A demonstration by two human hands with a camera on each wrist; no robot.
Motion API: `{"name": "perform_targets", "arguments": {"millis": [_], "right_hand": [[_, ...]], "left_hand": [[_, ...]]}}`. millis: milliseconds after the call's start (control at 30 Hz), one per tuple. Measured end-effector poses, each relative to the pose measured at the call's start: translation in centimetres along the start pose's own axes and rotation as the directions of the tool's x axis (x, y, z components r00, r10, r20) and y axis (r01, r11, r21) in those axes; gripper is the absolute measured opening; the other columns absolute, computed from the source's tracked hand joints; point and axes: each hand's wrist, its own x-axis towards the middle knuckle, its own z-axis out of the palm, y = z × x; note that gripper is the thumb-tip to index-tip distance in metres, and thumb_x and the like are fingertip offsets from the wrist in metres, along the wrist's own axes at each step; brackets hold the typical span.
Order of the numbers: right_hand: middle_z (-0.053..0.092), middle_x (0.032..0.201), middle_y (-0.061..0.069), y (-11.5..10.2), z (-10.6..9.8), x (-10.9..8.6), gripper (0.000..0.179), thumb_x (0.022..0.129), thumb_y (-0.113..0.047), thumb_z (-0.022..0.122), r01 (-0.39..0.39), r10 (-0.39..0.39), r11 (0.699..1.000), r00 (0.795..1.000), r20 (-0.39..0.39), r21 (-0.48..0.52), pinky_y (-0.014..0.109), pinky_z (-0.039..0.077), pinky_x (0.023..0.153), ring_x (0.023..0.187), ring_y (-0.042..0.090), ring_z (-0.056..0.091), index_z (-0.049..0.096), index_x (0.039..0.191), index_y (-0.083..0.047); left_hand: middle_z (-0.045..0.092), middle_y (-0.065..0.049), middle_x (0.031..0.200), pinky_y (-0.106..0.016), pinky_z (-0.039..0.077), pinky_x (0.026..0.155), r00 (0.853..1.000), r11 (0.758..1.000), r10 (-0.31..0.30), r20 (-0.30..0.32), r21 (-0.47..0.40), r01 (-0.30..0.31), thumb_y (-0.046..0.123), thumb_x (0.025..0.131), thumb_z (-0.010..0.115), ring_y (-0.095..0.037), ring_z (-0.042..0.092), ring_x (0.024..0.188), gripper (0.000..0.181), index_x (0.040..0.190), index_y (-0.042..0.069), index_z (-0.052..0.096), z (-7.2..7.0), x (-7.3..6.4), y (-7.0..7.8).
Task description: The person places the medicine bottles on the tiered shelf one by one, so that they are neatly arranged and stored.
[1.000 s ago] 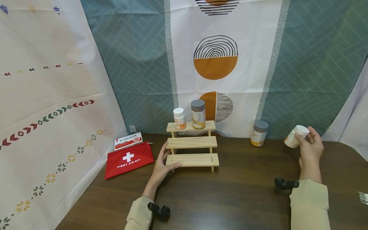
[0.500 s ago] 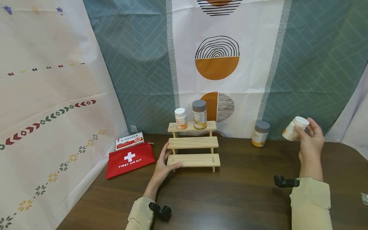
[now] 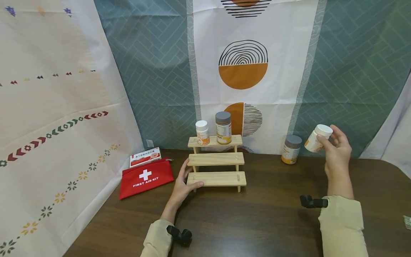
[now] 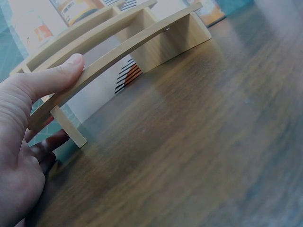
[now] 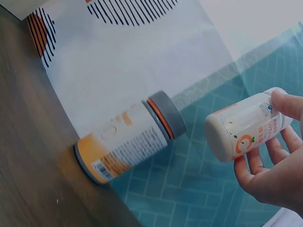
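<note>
My right hand [image 3: 338,148] grips a small white pill bottle [image 3: 316,139] near its cap, tilted and raised above the table at the back right. In the right wrist view this bottle [image 5: 248,125] shows an orange fruit picture on its label. Just left of it stands a grey-capped supplement jar [image 3: 290,150]. My left hand [image 3: 182,185] holds the left end of a three-step wooden rack [image 3: 216,178], thumb over the lowest step and fingers round the side. Up on the rack's top step are another white pill bottle [image 3: 202,132] and another grey-capped jar [image 3: 223,128].
Left of the rack, a red first aid pouch [image 3: 146,180] lies on the brown table [image 3: 257,214], with a red-and-white medicine box [image 3: 145,157] behind it. Curtains [image 3: 154,78] hang along the back and left edges. A small silvery item [image 3: 407,222] is at the far right.
My right hand has lifted the white pill bottle and carried it leftward, closer to the grey-capped jar. The left hand stays on the rack; the head view shifts slightly.
</note>
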Motion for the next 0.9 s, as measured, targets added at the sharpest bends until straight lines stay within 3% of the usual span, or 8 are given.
{"name": "perform_targets", "arguments": {"millis": [233, 600, 767, 833, 900], "right_hand": [[0.058, 0.107, -0.013, 0.2, 1.2, -0.7, 0.053, 0.087, -0.001, 0.07, 0.014, -0.009, 0.996, 0.998, 0.057, -0.089, 0.009, 0.045, 0.07, 0.102, 0.003, 0.05, 0.056, 0.135, -0.018], [0.055, 0.111, -0.018, 0.4, 2.4, -1.9, 0.061, 0.089, -0.012, 0.071, 0.037, -0.003, 0.98, 0.986, 0.167, -0.196, 0.011, 0.043, 0.077, 0.107, 0.002, 0.047, 0.047, 0.144, -0.019], [0.054, 0.113, -0.018, 0.1, 2.7, -2.0, 0.062, 0.089, -0.015, 0.071, 0.032, 0.002, 0.979, 0.986, 0.168, -0.199, 0.021, 0.036, 0.103, 0.112, 0.002, 0.046, 0.046, 0.145, -0.02], [0.054, 0.114, -0.018, 0.1, 2.8, -1.9, 0.061, 0.089, -0.014, 0.071, 0.026, 0.006, 0.981, 0.987, 0.16, -0.193, 0.024, 0.034, 0.105, 0.113, 0.003, 0.046, 0.047, 0.144, -0.021], [0.054, 0.114, -0.018, 0.1, 3.0, -2.1, 0.06, 0.089, -0.013, 0.07, 0.021, 0.01, 0.981, 0.987, 0.159, -0.191, 0.019, 0.037, 0.099, 0.113, 0.003, 0.046, 0.047, 0.144, -0.021]], "left_hand": [[0.043, -0.015, 0.151, -0.028, 0.045, 0.096, 1.0, 1.0, -0.016, -0.007, -0.008, 0.016, 0.002, 0.077, 0.08, -0.03, 0.05, 0.127, 0.102, 0.154, 0.035, 0.022, 0.1, 0.0, 0.1], [0.042, -0.015, 0.151, -0.029, 0.044, 0.098, 1.0, 1.0, -0.022, -0.012, -0.002, 0.022, 0.002, 0.077, 0.08, -0.031, 0.049, 0.13, 0.102, 0.154, 0.035, 0.022, 0.1, -0.2, 0.1], [0.04, -0.016, 0.153, -0.033, 0.044, 0.1, 0.999, 1.0, -0.031, -0.015, 0.002, 0.031, 0.004, 0.078, 0.08, -0.032, 0.049, 0.13, 0.1, 0.154, 0.034, 0.022, 0.0, -0.1, 0.2], [0.04, -0.017, 0.152, -0.032, 0.045, 0.099, 1.0, 1.0, -0.025, -0.012, 0.007, 0.025, 0.004, 0.078, 0.079, -0.032, 0.05, 0.129, 0.1, 0.155, 0.032, 0.021, 0.0, -0.1, 0.2], [0.042, -0.016, 0.151, -0.027, 0.045, 0.096, 1.0, 1.0, -0.024, -0.012, 0.001, 0.024, 0.004, 0.078, 0.08, -0.03, 0.052, 0.126, 0.101, 0.155, 0.032, 0.021, 0.1, -0.1, 0.2]]}}
